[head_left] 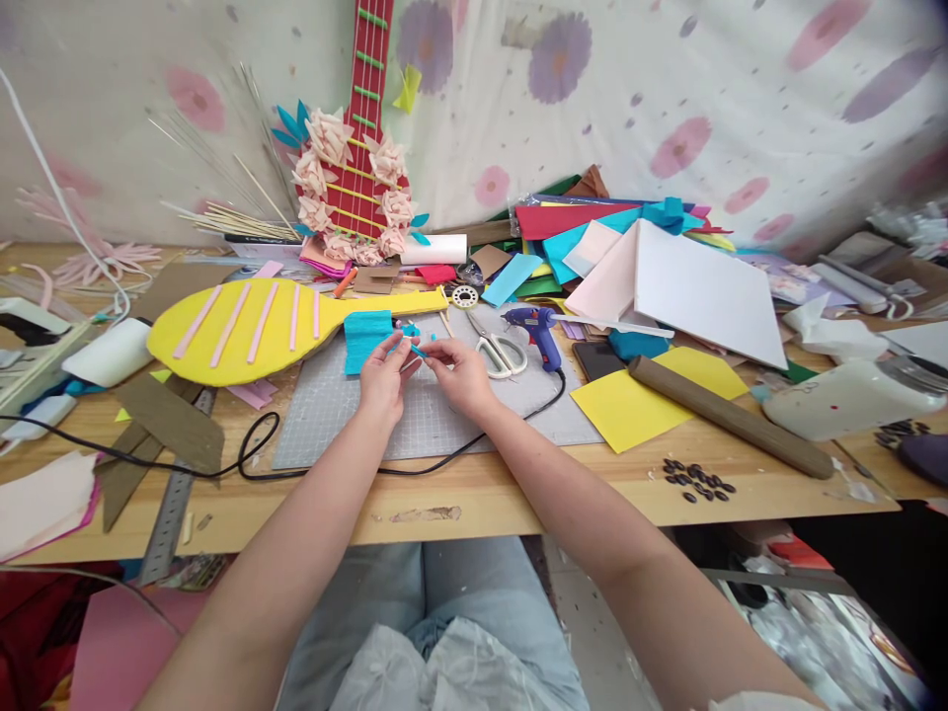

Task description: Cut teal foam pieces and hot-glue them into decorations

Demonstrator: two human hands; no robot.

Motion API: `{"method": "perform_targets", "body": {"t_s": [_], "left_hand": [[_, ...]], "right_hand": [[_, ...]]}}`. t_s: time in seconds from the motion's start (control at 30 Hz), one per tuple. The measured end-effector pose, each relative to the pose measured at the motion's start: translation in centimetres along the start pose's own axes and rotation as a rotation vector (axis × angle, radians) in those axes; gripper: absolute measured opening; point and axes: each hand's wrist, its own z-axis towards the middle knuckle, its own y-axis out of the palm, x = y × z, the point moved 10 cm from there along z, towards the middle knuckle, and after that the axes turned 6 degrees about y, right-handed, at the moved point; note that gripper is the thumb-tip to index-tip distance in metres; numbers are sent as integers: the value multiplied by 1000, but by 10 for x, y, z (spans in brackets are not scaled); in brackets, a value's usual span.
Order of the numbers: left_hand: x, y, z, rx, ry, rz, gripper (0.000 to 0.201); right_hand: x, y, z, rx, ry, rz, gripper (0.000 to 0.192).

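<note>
- A small turquoise paper piece (415, 348) sits between both hands, above the grey cutting mat (444, 415); it looks like a thin strip or rolled bit of crepe, too small to tell its exact form.
- The left hand (383, 375) is curled nearly closed, fingertips pinching one end of the piece; the right hand (460, 373) pinches the other end with thumb and forefinger, other fingers loosely bent.
- Judging from this, the small piece is mid-shaping and not yet fixed to anything; the turquoise crepe sheet (368, 340) just beside the left hand looks to be its source, with most of it uncut.
- The yellow foam paddle shape (252, 331) with pale pink stripes appears largely decorated already.
- Scissors (498, 353) with white handles and a blue glue gun (539, 334) lie just right of the hands, the gun's black cord (259, 446) looping across the wooden table (459, 494).
- Farther out: a brown cardboard tube (730, 417), yellow sheet (652, 395), a stack of coloured foam sheets (592, 237), and a red cardboard guitar (360, 148) ringed with soft pink paper flowers.
</note>
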Motion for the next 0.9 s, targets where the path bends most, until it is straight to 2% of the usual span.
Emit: {"method": "perform_targets", "body": {"t_s": [0.23, 0.47, 0.73, 0.9], "left_hand": [[-1, 13, -4, -102, -39, -36, 24], [-3, 5, -1, -50, 14, -4, 29], [0, 1, -1, -24, 21, 44, 29], [-1, 0, 1, -23, 28, 61, 28]], "right_hand": [[3, -10, 0, 55, 44, 39, 20], [13, -11, 1, 73, 79, 149, 28], [28, 1, 5, -3, 174, 324, 34], [38, 10, 5, -46, 272, 496, 44]]}}
